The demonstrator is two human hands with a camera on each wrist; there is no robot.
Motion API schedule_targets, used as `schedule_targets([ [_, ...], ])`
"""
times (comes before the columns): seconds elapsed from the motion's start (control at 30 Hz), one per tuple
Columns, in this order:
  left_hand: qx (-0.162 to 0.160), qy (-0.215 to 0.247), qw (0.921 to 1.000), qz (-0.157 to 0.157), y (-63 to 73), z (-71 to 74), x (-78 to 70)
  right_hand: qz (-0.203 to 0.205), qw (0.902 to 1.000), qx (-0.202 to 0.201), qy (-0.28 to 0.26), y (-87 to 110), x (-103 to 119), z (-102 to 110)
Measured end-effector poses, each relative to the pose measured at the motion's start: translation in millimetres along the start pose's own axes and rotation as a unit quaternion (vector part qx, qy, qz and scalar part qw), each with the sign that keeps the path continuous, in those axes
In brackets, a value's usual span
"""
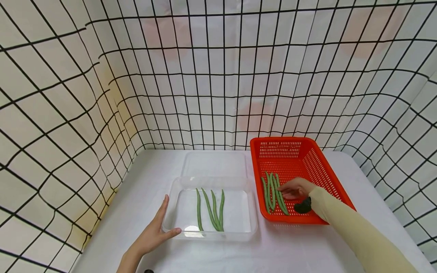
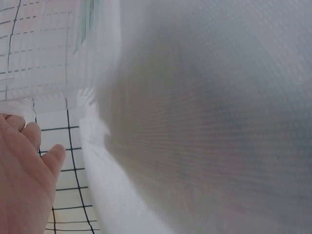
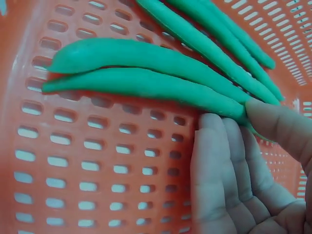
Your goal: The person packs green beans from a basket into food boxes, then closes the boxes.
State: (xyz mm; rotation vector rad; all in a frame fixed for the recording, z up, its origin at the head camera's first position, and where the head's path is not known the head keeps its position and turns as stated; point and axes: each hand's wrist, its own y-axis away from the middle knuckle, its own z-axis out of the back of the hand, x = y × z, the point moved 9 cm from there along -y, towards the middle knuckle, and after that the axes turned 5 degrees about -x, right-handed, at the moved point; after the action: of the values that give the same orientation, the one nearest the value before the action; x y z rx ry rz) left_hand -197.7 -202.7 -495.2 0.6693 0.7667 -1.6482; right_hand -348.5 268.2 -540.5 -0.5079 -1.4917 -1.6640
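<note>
My left hand [image 1: 155, 233] rests at the near left corner of a clear plastic tub [image 1: 254, 212], fingers spread along its left side and thumb at the front rim. Inside the tub lie several green beans [image 1: 199, 208], roughly lengthwise. In the left wrist view, the left hand [image 2: 27, 170] shows at the edge, close to the tub's translucent wall [image 2: 48, 63]. My right hand [image 1: 297, 187] reaches into a red perforated basket [image 1: 256, 170]. There it pinches a green bean [image 3: 141, 84] between thumb [image 3: 275, 119] and fingers. More beans [image 3: 214, 44] lie alongside.
A flat clear lid [image 1: 214, 163] lies behind the tub on the white tabletop [image 1: 136, 178]. Black wire grid panels [image 1: 225, 94] backed by white cloth enclose the table at the back and both sides. The basket stands right of the tub.
</note>
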Motion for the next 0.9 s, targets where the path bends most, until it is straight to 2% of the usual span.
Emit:
schedule_targets([
  [0.23,-0.003,-0.003,1.0,-0.001,-0.4,-0.6,1.3,-0.002,0.9975,0.038,-0.06,6.0,1,5],
  [0.37,-0.004,-0.003,1.0,-0.003,-0.5,-0.6,1.3,0.001,0.9964,0.045,-0.072,9.8,4,12],
  [0.57,-0.006,-0.002,1.0,-0.004,-0.8,-0.2,1.1,-0.005,0.9893,0.052,-0.136,18.6,10,18],
  [0.77,-0.006,0.002,0.9999,-0.008,-0.5,-0.6,0.1,0.006,0.9853,0.071,-0.155,27.8,21,9],
  [0.9,-0.008,0.001,0.9999,-0.009,-0.4,-0.3,-0.2,0.02,0.9854,0.084,-0.147,35.4,36,0],
])
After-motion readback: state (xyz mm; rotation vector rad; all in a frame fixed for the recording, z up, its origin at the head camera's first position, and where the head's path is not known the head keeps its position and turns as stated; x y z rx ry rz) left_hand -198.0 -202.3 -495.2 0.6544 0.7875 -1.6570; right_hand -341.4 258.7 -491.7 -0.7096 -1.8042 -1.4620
